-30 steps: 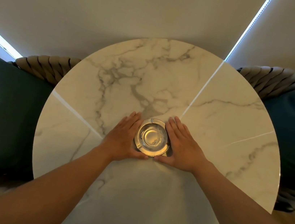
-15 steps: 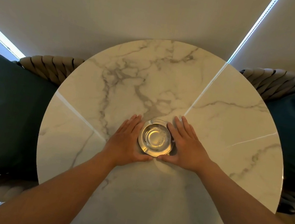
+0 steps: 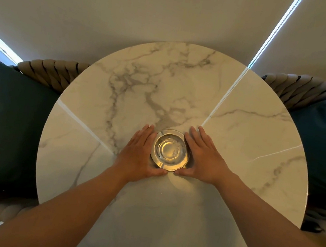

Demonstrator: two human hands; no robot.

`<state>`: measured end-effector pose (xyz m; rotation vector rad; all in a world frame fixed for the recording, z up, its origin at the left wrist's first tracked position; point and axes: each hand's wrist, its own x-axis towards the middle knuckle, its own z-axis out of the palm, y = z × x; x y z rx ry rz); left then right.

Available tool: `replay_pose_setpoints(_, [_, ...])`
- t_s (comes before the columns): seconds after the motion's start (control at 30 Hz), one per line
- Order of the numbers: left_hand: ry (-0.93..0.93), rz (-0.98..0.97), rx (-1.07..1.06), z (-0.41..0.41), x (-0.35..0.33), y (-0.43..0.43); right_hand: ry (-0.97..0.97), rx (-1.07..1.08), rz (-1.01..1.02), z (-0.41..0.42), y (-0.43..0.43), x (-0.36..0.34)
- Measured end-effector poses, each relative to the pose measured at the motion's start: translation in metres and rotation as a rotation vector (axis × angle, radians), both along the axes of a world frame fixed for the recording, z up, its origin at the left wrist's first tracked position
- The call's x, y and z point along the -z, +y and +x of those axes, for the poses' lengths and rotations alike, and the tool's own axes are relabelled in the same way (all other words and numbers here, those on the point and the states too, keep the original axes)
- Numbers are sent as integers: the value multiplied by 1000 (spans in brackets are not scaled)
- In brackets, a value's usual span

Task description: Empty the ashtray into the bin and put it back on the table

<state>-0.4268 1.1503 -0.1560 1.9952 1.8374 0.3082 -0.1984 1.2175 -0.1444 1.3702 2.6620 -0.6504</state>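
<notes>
While one round metal ashtray (image 3: 170, 150) sits near the middle of the round marble surface (image 3: 238, 146), two bare hands flank it. Left hand (image 3: 140, 154) lies flat against the ashtray's left rim, right hand (image 3: 203, 160) against its right rim, thumbs nearly meeting at its near edge; both grips are unclenched, fingers straight, cupping rather than clasping. Bare marble rings the ashtray on every side. Two cushioned chairs (image 3: 7, 122) stand beyond the surface's edge, one left and one right of the ashtray.
</notes>
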Motion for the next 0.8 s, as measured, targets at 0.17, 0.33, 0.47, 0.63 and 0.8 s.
replay_pose_setpoints(0.17, [-1, -6, 78, -7, -5, 7, 48, 63, -45, 1, -8, 1])
replay_pose_setpoints(0.33, [26, -36, 163, -17, -9, 18, 42, 87, -15, 1, -17, 1])
replay_pose_setpoints(0.47, [8, -58, 193, -19, -11, 22, 50, 129, 3, -1, -25, 4])
replay_pose_setpoints(0.63, [-2, -50, 176, -18, -10, 20, 48, 114, -5, 2, -22, 3])
replay_pose_setpoints(0.8, [-41, -14, 61, -9, -4, 7, 30, 91, -60, 7, -7, -2])
